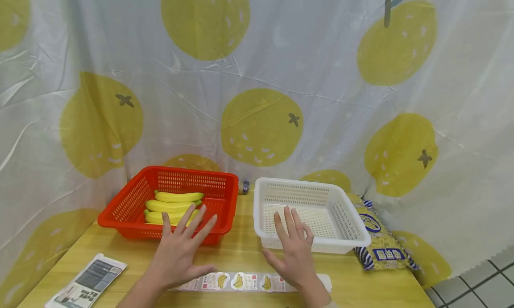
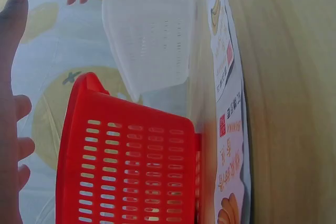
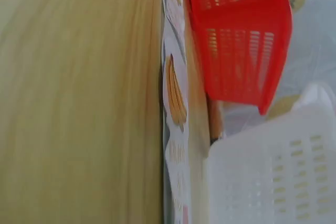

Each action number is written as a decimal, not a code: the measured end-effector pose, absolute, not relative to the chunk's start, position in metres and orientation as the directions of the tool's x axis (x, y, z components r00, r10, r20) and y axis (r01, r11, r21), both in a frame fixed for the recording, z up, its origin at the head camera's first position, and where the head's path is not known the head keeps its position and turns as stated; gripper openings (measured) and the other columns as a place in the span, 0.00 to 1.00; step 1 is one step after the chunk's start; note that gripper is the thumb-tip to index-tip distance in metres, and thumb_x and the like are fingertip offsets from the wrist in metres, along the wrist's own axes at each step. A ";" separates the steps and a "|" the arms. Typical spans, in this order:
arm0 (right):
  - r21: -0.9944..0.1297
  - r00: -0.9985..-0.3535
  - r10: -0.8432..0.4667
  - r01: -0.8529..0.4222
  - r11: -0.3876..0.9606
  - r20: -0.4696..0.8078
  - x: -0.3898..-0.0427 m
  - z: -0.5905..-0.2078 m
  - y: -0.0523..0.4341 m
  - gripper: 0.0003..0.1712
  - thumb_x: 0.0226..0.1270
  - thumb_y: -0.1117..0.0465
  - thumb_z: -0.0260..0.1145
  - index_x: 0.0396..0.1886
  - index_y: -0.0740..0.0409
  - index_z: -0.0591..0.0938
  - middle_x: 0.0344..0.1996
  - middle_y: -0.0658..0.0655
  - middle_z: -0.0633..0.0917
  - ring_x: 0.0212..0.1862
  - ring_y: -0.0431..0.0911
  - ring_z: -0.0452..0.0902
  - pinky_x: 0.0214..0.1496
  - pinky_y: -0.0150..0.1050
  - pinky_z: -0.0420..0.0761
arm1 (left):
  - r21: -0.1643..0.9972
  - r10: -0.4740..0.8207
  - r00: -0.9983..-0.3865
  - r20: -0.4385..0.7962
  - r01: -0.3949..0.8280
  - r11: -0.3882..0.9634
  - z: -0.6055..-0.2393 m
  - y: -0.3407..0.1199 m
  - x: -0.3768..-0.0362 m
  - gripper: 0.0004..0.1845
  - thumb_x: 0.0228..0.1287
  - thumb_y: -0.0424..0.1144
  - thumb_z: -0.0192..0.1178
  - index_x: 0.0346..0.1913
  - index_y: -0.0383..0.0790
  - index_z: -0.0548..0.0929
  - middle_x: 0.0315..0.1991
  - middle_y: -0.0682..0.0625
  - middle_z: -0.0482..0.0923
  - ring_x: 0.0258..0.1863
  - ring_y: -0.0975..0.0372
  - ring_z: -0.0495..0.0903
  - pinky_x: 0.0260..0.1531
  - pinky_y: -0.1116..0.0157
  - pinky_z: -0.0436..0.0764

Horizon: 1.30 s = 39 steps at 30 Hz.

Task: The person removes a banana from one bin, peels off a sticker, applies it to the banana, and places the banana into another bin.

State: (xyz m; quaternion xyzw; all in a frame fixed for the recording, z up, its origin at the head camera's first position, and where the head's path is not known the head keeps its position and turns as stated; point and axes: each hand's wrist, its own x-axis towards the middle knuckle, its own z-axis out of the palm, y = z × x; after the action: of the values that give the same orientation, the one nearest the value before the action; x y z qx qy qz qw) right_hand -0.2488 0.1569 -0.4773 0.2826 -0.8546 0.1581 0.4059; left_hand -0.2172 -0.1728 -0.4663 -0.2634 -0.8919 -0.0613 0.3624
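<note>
Nearest the lens: a strip of banana stickers [image 1: 245, 282] lying flat along the near edge of the tabletop [image 1: 241, 250], taken here as landmark. Laid lengthwise, printed faces up, so each label reads at a glance and sits within reach of both hands.

Far left of the strip: a folded printed sheet [image 1: 86, 281], flat near the tabletop's left corner, well apart from the hands.

Left hand [image 1: 180, 250] hovering above the strip's left end, palm down, fingers [image 1: 192, 218] straight and spread apart, holding nothing; thumb tip just over the strip. Whether palm or thumb actually touches the strip: cannot tell. Fingertips pointing toward the red basket [image 1: 132, 201].

Behind the strip's left half: red basket, upright, slotted walls, near wall just beyond the left fingertips. Bananas [image 1: 172, 205] stacked inside, lying lengthwise across the floor of the basket, kept from rolling by the walls. Left wrist view shows the same red wall close up, with the strip beside it.

Right hand [image 1: 293, 250] above the strip's right portion, palm down, fingers [image 1: 288, 218] straight and slightly apart, nothing gripped; heel of the hand covers part of the strip.

Behind the strip's right half: white basket [image 1: 353, 227], upright, nothing visible inside, its near rim just past the right fingertips. Baskets side by side with a narrow gap, mouths up, both open to a forward reach.

Right of the white basket: a blue-and-yellow printed bag [image 1: 379, 241], lying against the fruit-print curtain [image 1: 261, 76] at the tabletop's right edge.
</note>
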 end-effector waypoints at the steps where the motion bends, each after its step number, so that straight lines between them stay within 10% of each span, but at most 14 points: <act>1: -0.045 -0.503 -0.358 -0.625 0.779 0.787 -0.250 -0.476 0.153 0.49 0.74 0.25 0.42 0.79 0.55 0.66 0.79 0.64 0.62 0.77 0.64 0.58 0.64 0.63 0.54 | -0.077 0.422 -0.602 0.678 0.513 0.855 -0.466 -0.173 -0.217 0.58 0.54 0.88 0.41 0.81 0.53 0.61 0.83 0.45 0.51 0.81 0.42 0.49 0.63 0.20 0.34; 10: -0.037 -0.379 -0.386 -0.752 0.658 0.841 -0.260 -0.457 0.086 0.25 0.71 0.54 0.65 0.60 0.67 0.82 0.61 0.63 0.84 0.49 0.53 0.82 0.52 0.44 0.82 | 0.020 0.353 -0.573 0.740 0.542 0.840 -0.471 -0.176 -0.224 0.47 0.68 0.79 0.40 0.79 0.51 0.66 0.80 0.46 0.60 0.79 0.45 0.56 0.64 0.20 0.36; 19: -0.016 -0.525 -0.480 -0.686 0.727 0.702 -0.257 -0.458 0.053 0.19 0.69 0.54 0.72 0.51 0.62 0.88 0.53 0.63 0.88 0.49 0.52 0.89 0.47 0.42 0.88 | 0.103 0.243 -0.569 0.786 0.508 0.855 -0.473 -0.188 -0.231 0.39 0.74 0.71 0.43 0.74 0.49 0.73 0.72 0.43 0.73 0.72 0.41 0.67 0.66 0.21 0.38; 26: 0.008 -0.498 -0.504 -0.706 0.709 0.705 -0.259 -0.461 0.049 0.16 0.68 0.54 0.74 0.49 0.59 0.90 0.55 0.60 0.88 0.49 0.50 0.89 0.46 0.38 0.87 | 0.315 0.072 -0.669 0.739 0.438 0.842 -0.459 -0.216 -0.236 0.26 0.66 0.46 0.68 0.65 0.43 0.81 0.62 0.41 0.82 0.63 0.43 0.77 0.65 0.30 0.64; 34: -0.046 -0.545 -0.491 -0.700 0.712 0.680 -0.259 -0.460 0.044 0.16 0.69 0.53 0.72 0.49 0.58 0.90 0.56 0.59 0.88 0.50 0.50 0.89 0.46 0.38 0.87 | 0.513 0.064 -0.909 0.412 0.290 0.808 -0.414 -0.273 -0.266 0.19 0.73 0.44 0.64 0.61 0.40 0.84 0.51 0.41 0.88 0.49 0.44 0.86 0.46 0.45 0.84; 39: -0.067 -0.559 -0.484 -0.698 0.713 0.673 -0.259 -0.460 0.042 0.16 0.69 0.53 0.72 0.49 0.58 0.90 0.55 0.59 0.88 0.50 0.50 0.89 0.46 0.38 0.87 | 0.514 0.138 -0.952 0.275 0.267 0.815 -0.401 -0.310 -0.294 0.18 0.69 0.35 0.66 0.59 0.33 0.83 0.48 0.37 0.87 0.46 0.46 0.86 0.47 0.46 0.84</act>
State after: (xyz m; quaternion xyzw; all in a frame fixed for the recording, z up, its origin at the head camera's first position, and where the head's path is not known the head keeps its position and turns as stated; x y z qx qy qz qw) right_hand -0.2595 0.0425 -0.4599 0.3405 -0.8673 0.1654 0.3233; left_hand -0.2944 -0.3099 -0.4006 -0.1069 -0.9460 -0.2845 0.1132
